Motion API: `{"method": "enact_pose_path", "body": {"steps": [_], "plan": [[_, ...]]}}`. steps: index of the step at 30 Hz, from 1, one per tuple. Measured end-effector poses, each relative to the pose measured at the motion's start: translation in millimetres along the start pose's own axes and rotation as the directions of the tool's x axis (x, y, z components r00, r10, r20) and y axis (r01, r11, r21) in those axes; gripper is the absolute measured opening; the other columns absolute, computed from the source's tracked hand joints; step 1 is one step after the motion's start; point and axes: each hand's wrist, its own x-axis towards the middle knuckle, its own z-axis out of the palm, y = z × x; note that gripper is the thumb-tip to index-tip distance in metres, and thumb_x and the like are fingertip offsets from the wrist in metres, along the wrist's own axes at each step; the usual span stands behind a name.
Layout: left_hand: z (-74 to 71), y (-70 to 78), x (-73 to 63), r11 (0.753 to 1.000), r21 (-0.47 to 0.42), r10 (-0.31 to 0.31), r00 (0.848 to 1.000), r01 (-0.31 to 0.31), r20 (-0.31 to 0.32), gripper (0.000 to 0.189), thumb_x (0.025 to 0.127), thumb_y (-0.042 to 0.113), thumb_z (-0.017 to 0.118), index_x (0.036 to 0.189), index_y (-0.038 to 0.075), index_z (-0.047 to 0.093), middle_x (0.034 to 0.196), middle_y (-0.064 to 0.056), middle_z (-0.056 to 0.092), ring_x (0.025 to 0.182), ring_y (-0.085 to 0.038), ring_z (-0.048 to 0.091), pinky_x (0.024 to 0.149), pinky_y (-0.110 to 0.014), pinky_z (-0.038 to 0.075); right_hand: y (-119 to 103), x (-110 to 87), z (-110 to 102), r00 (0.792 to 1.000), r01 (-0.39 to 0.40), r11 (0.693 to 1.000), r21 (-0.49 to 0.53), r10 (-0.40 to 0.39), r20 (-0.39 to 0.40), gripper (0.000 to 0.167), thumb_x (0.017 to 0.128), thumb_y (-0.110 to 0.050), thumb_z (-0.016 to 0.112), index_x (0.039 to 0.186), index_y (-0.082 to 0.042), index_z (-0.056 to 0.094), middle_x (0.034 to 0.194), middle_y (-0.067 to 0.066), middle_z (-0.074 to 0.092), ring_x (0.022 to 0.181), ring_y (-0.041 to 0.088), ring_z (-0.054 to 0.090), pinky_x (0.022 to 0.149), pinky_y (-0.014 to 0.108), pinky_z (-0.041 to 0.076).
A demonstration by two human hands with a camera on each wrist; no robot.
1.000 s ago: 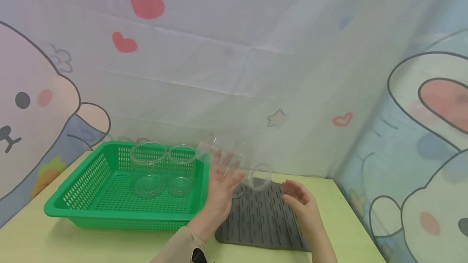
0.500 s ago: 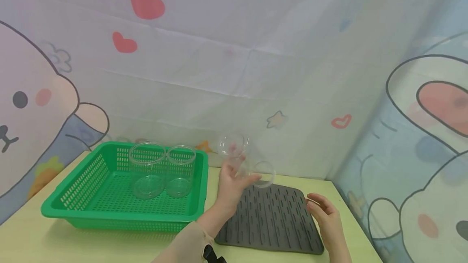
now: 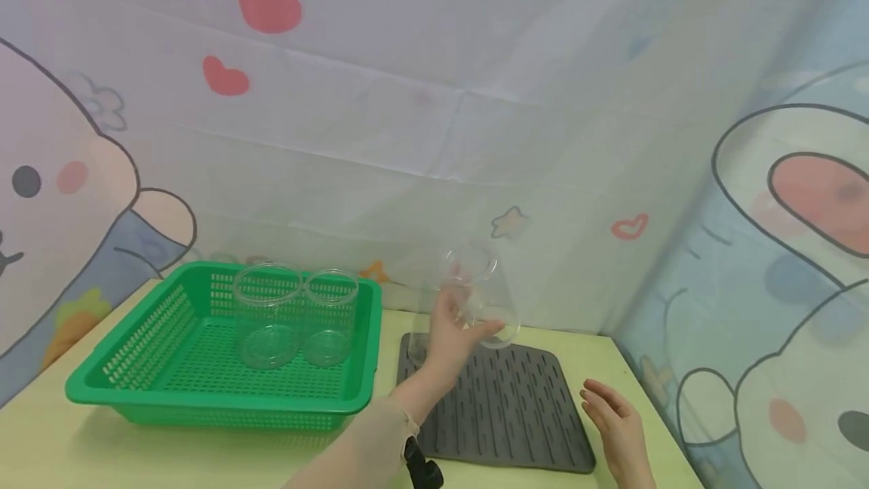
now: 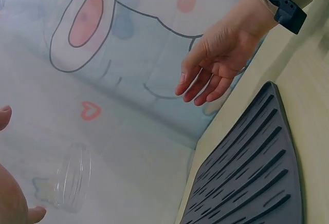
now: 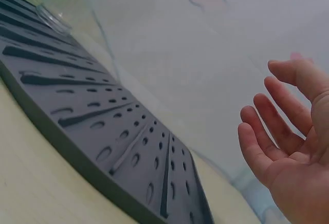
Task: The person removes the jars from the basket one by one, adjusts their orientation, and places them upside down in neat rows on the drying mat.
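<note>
My left hand (image 3: 451,338) grips a clear cup (image 3: 494,289), tilted, above the back part of a dark grey ribbed mat (image 3: 505,413). Its round clear end (image 4: 73,178) shows in the left wrist view, beside my fingertips at the left edge. Another clear cup (image 5: 54,21) stands at the mat's far left in the right wrist view; in the head view my left hand partly covers it. Off the mat's right edge hovers my right hand (image 3: 614,425), holding nothing, with fingers loosely bent. Two clear cups (image 3: 269,315) stand upright in a green basket (image 3: 224,402).
The basket sits on the left of the pale yellow table (image 3: 156,459), close to the mat. A printed cloth backdrop (image 3: 380,134) rises behind the table and along the right side.
My left hand has closed its grip around the cup and moved right, turning the cup from lying sideways to steeper. My right hand has drawn away to the right and down.
</note>
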Motion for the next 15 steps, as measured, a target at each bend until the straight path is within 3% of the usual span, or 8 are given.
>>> {"method": "enact_pose_path", "body": {"steps": [4, 9, 15], "plan": [[5.9, -10.2, 2.3, 0.997, 0.061, -0.038, 0.999, 0.038, -0.007, 0.096, 0.078, 0.008, 0.081, 0.155, 0.026, 0.025, 0.156, -0.008, 0.034, 0.145, -0.031, 0.032, 0.118, -0.052, 0.028, 9, -1.3, -9, 1.000, -0.027, 0.999, 0.040, 0.027, 0.000, 0.025, 0.099, -0.005, 0.055, 0.097, -0.021, 0.074, 0.099, -0.018, 0.068, 0.093, -0.001, 0.066, 0.083, 0.015, 0.054], [9.9, -25.7, 3.8, 0.988, 0.125, -0.085, 0.996, 0.086, -0.009, 0.099, 0.079, 0.012, 0.081, 0.156, 0.015, 0.021, 0.157, -0.013, 0.033, 0.146, -0.033, 0.029, 0.118, -0.053, 0.027, 16, -2.6, -16, 0.997, -0.074, 0.997, 0.024, 0.074, 0.000, 0.026, 0.099, -0.007, 0.055, 0.096, -0.024, 0.075, 0.098, -0.020, 0.067, 0.093, -0.003, 0.065, 0.084, 0.015, 0.054], [12.1, -37.0, 8.8, 0.980, 0.174, -0.102, 0.995, 0.100, 0.004, 0.101, 0.078, 0.015, 0.083, 0.156, 0.012, 0.020, 0.157, -0.013, 0.032, 0.146, -0.034, 0.028, 0.118, -0.055, 0.025, 20, -1.9, -20, 0.985, -0.156, 0.987, -0.033, 0.153, -0.078, 0.021, 0.098, -0.012, 0.059, 0.092, -0.028, 0.072, 0.096, -0.022, 0.065, 0.092, -0.005, 0.064, 0.085, 0.015, 0.053]]}}
